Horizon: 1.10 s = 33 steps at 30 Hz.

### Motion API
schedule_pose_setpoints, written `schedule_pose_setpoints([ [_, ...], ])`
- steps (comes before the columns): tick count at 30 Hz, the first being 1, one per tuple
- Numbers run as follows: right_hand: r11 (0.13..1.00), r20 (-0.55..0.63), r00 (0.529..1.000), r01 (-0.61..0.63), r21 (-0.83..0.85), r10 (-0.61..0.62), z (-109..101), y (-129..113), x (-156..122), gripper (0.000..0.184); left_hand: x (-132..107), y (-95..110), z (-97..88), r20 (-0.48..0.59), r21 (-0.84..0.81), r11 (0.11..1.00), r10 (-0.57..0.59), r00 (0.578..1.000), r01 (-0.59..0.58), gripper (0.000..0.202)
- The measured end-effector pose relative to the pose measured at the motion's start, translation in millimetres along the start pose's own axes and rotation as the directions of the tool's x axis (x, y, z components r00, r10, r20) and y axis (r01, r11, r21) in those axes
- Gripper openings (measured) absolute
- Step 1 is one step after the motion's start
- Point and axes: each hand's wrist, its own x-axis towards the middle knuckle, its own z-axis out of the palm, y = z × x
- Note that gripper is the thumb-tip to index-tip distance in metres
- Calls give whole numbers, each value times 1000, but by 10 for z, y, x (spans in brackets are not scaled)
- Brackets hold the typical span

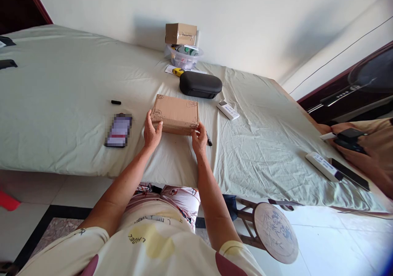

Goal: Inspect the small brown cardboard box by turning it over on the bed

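Cardboard box (176, 111) gripped by spread left fingers (149, 118), right fingers (202, 130).

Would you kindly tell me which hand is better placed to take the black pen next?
Probably the right hand: it touches the near right corner of the cardboard box, close beside the pen. The left hand is at the box's left side, farther away.

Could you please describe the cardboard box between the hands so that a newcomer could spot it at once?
On the cloth-covered table, look toward the middle, short of the black case. The cardboard box is there, the left hand and right hand at its near corners. Those hands and the dark swirls on its top distinguish it from the other box, perched on the plastic tub.
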Motion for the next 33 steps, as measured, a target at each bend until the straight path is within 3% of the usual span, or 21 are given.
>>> schedule_pose_setpoints([
  [5, 999, -13, 999, 47, -5, -47, 0, 45, 10, 45, 12, -28, -11, 31, -34, 998, -56, 998, 57, 78],
  [9, 973, -117, 992, 21, -230, -50, -129, 101, 71, 43, 12, -28, -14, 30, -29, 998, -55, 998, 56, 76],
  [15, 780, -187, 952, -307, -545, 244, -368, 58, 91, 42, 13, -34, -12, 13, -9, 999, -32, 999, 32, 73],
  [18, 677, -115, 934, -326, -660, 337, -408, -64, 62, 47, 19, -29, -17, 35, -3, 998, -60, 998, 60, 71],
  [21, 642, -35, 926, -288, -710, 377, -404, -170, 52, 48, 31, -30, -21, 53, -6, 997, -80, 995, 81, 70],
  [25, 752, -33, 927, -325, -573, 375, -389, -208, 79, 48, 50, -62, -19, 61, 8, 995, -100, 993, 100, 69],
  [29, 919, -95, 933, -360, -163, 348, -372, -185, 103, 46, 58, -110, -6, 44, 44, 993, -107, 993, 105, 66],
  [33, 876, -39, 904, -400, 270, 425, -347, -179, 98, 71, 57, -144, 5, 25, 64, 994, -91, 996, 90, 64],
])
